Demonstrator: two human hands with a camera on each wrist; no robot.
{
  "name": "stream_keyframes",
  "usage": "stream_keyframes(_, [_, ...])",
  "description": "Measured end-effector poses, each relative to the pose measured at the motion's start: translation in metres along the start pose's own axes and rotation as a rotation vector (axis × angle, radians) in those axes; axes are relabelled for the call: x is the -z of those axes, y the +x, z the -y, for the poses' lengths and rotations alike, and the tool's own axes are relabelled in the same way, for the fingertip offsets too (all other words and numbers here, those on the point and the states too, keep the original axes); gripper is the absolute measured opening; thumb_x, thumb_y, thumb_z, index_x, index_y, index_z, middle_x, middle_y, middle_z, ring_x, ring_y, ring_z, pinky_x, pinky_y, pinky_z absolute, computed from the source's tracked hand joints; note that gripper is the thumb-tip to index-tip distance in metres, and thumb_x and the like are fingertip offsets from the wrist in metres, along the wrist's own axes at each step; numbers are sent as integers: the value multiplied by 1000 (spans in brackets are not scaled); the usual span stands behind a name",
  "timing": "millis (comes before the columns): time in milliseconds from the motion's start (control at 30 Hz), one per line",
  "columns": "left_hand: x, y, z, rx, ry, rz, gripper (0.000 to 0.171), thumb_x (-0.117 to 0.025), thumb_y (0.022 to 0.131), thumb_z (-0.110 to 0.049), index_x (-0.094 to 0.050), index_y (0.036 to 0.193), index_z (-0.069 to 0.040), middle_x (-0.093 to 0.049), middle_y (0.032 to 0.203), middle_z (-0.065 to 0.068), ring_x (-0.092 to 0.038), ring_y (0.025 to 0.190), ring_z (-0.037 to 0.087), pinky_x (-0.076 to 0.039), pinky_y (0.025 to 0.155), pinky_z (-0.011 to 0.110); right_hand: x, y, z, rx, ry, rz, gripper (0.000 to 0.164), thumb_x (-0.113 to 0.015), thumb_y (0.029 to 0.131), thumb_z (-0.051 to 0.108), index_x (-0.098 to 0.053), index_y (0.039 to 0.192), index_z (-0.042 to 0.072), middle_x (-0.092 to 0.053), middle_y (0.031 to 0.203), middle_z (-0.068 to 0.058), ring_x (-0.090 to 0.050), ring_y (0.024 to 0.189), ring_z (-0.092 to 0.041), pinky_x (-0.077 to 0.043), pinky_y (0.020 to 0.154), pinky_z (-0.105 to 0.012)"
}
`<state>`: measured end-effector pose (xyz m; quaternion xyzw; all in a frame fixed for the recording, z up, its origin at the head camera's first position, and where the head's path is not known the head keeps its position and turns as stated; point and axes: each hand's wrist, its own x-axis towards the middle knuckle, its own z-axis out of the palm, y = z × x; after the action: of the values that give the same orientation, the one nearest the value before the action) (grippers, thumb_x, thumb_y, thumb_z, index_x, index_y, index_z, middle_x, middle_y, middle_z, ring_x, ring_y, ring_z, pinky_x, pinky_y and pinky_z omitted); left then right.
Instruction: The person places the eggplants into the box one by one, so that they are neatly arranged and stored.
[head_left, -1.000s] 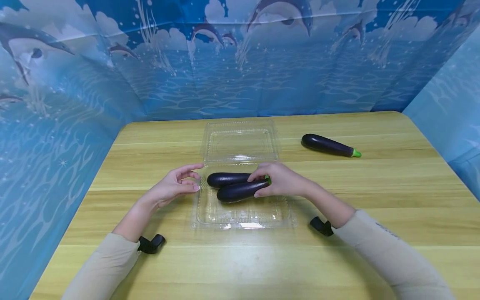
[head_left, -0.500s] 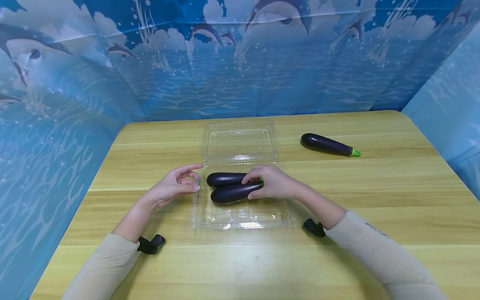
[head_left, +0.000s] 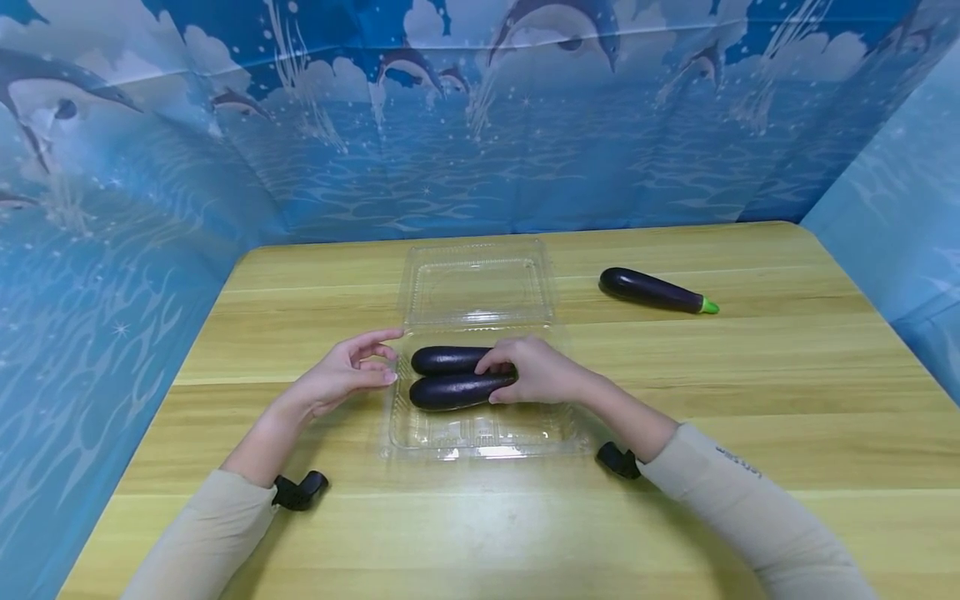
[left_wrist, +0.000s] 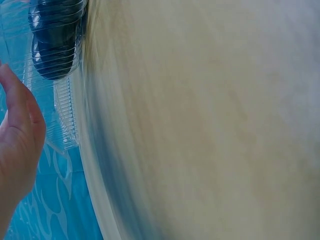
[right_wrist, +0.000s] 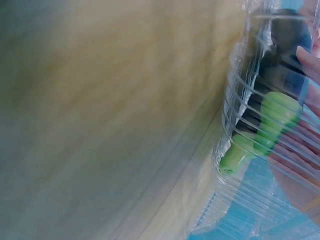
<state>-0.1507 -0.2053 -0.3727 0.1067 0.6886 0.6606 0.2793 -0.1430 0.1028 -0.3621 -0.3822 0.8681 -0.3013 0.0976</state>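
Two dark purple eggplants lie side by side in the base of a clear plastic clamshell box. My right hand grips the nearer eggplant by its stem end, thumb on the near side and fingers on the far side. The farther eggplant runs along it, its right end hidden behind that hand. Through the clear wall, the right wrist view shows both green stems. My left hand is at the box's left rim, fingers loosely bent and holding nothing. Its side also shows in the left wrist view.
The clear lid lies folded back behind the base. A third eggplant with a green stem rests at the back right of the wooden table. Blue dolphin-print cloth hangs behind the table.
My right hand has moved left with the nearer eggplant, which now lies level and lined up with the farther one. The left hand has stayed at the rim.
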Motion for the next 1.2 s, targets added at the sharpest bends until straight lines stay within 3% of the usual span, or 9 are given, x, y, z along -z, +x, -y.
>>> stream_keyframes(567, [-1,0,-1,3,10,-4,70,-63,82,5,-31,144,-4,-43,115,12,-57,85,12,-53,80,24,1,-2,-1,9,44,12,30,-76,77,13,-68,106,8,-64,97,-1,-57,85,-13,-51,74,-26])
stream_keyframes(1200, [-1,0,0,0,-5,-4,69,-62,83,6,-30,144,-3,-42,117,15,-58,84,11,-53,81,24,23,-7,-1,-58,268,-1,34,-73,79,10,-65,112,2,-64,108,-11,-57,94,-29,-54,74,-36])
